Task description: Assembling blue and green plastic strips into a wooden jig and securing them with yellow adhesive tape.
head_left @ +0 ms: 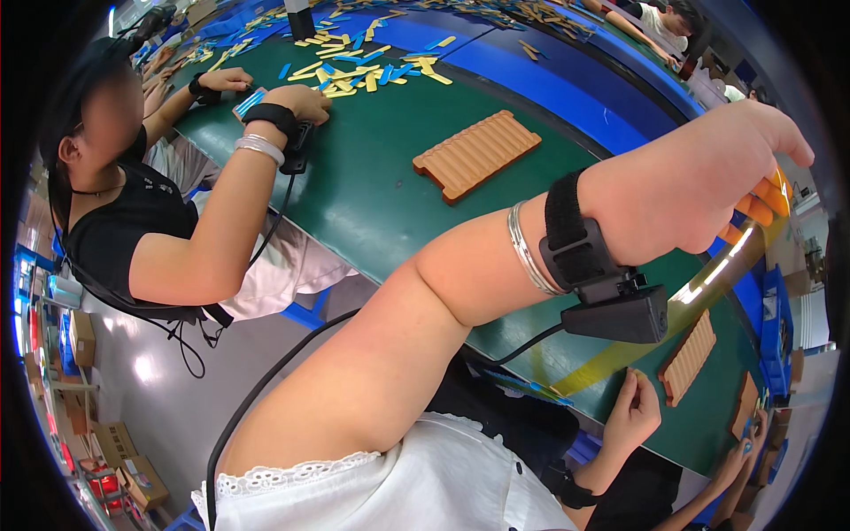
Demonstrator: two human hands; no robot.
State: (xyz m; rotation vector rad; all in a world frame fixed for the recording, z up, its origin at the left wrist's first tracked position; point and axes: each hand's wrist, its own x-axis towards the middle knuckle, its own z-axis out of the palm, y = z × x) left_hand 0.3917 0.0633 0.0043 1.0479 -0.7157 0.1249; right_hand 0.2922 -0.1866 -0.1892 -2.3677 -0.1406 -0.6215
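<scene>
My left arm reaches across the green table [372, 199], and my left hand [708, 177] is raised over its far right side. A wide strip of clear yellow film [708, 288] slants from that hand down to the table's near edge. Bent fingers show orange through the film; the grip itself is partly hidden. Low by the near edge, my right hand [636, 414] has its fingers curled and thumb pressed in. What it pinches, if anything, is too small to make out. Blue pieces [536, 387] lie by the film's lower end.
Orange-brown grooved blocks [478, 155] rest on the table, one [689, 358] right of the film. Yellow and blue strips [372, 71] are heaped at the back, by a blue surface [567, 80]. A co-worker's hand [301, 102] is at left; another person's hands [744, 451] are lower right.
</scene>
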